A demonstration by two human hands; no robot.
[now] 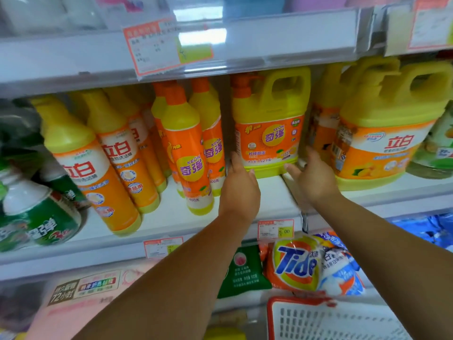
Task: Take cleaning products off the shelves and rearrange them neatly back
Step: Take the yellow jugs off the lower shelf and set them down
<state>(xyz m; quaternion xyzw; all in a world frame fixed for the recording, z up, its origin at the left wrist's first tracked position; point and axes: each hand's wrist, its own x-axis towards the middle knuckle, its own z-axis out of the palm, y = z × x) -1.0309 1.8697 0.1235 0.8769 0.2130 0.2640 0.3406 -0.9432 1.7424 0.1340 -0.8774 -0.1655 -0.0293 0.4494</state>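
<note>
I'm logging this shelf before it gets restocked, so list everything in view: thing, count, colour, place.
KEON jug: one, yellow with orange label, middle shelf centre, between the hands.
KEON bottles: at least three, yellow and orange, left of the jug.
Liby bottles: several, yellow and orange, middle shelf left.
Liby jugs: at least two, yellow, middle shelf right.
Green spray cans: about two, far left, tilted.
Tide bag: one, orange and yellow, lower shelf.
Green pouch: one, left of the Tide bag.
Basket: one, white with red rim, bottom right.
Price tags: several, red-edged, on shelf rails.
Left hand: open, at the jug's left side.
Right hand: open, at its right side.
</note>
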